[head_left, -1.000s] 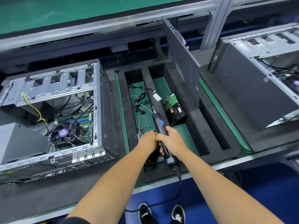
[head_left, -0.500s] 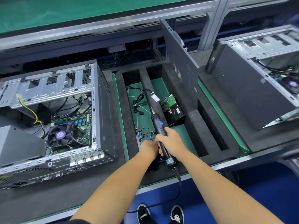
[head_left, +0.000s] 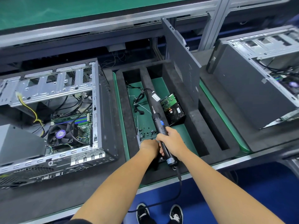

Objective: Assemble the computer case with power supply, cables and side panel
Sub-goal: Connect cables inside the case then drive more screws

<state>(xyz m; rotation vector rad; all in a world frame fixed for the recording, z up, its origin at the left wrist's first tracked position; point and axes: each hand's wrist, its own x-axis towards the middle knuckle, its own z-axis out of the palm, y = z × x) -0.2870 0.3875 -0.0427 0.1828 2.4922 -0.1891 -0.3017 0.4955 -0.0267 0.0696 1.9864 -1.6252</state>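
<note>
1. Gripping electric screwdriver, right hand wrapped round its barrel; left hand fingers hidden among loose screws, grip unclear.
2. Step: probably picking a screw.
3. Open computer case sits left, side panel upright behind; next, carry screw there.

Even, bright overhead light fills the wide-angle view — shadows under the forearms are soft, a mild sheen sits on the open case's metal frame — while straight rails bow toward the edges, the far right corner smears slightly, and the centre stays sharp.
</note>
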